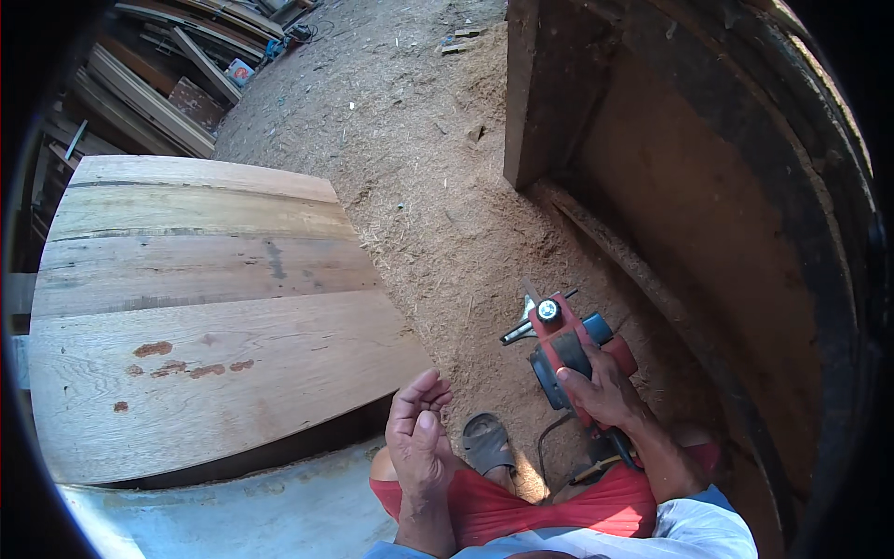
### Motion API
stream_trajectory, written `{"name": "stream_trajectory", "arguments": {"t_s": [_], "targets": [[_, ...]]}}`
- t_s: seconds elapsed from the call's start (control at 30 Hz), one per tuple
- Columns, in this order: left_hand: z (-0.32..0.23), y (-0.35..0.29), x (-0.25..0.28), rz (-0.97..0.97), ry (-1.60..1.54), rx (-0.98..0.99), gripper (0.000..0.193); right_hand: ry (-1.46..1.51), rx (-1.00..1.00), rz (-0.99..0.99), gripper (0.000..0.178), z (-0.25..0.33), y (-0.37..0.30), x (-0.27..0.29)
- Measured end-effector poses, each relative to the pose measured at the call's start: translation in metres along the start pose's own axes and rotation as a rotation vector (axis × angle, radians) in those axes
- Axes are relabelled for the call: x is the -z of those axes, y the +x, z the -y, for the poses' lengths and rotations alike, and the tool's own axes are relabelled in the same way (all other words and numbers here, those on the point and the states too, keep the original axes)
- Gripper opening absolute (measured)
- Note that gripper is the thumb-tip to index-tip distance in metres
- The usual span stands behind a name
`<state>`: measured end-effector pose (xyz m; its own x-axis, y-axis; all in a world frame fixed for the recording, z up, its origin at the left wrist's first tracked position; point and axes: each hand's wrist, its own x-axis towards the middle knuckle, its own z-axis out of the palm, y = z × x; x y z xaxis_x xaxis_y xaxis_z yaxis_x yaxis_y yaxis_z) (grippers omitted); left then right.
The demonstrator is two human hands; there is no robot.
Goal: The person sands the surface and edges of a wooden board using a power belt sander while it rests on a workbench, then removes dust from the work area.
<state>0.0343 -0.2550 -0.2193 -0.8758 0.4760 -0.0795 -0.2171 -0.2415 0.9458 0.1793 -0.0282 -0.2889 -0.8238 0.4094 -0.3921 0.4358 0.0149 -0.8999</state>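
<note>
head camera, looking steeply down, near hands, sawdust floor (419, 186)

planks (196, 317) at left, planer (565, 349) in right hand (601, 391), left hand (419, 438) between

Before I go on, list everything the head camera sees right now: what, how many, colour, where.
Wooden planks: four, pale brown, side by side on the left.
Electric planer: one, red and blue, lower centre-right, above the sawdust.
Planer cord: one, black, trailing down from the planer.
Sawdust-covered ground: tan, centre.
Stacked timber: a pile, brown, upper left.
Dark wooden structure: one, dark brown, right.
Sandal: one, grey, on a foot, bottom centre.
Shorts: red, bottom.
Left hand: empty, fingers curled, near the planks' edge.
Right hand: gripping the planer.
</note>
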Motion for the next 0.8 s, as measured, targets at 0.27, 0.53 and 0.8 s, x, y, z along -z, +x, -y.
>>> {"name": "stream_trajectory", "arguments": {"t_s": [0.27, 0.53, 0.8], "targets": [[0.011, 0.007, 0.0, -0.017, 0.0, -0.004, 0.058, -0.001, -0.025, 0.024, 0.059, -0.009, 0.002, -0.004], [0.021, 0.025, 0.001, 0.008, 0.012, 0.025, 0.052, -0.063, -0.031, -0.004, 0.067, -0.013, 0.011, -0.011], [0.03, 0.031, -0.005, -0.197, 0.511, 0.106, 0.051, -0.028, -0.085, -0.084, 0.073, 0.039, -0.012, -0.014]]}}
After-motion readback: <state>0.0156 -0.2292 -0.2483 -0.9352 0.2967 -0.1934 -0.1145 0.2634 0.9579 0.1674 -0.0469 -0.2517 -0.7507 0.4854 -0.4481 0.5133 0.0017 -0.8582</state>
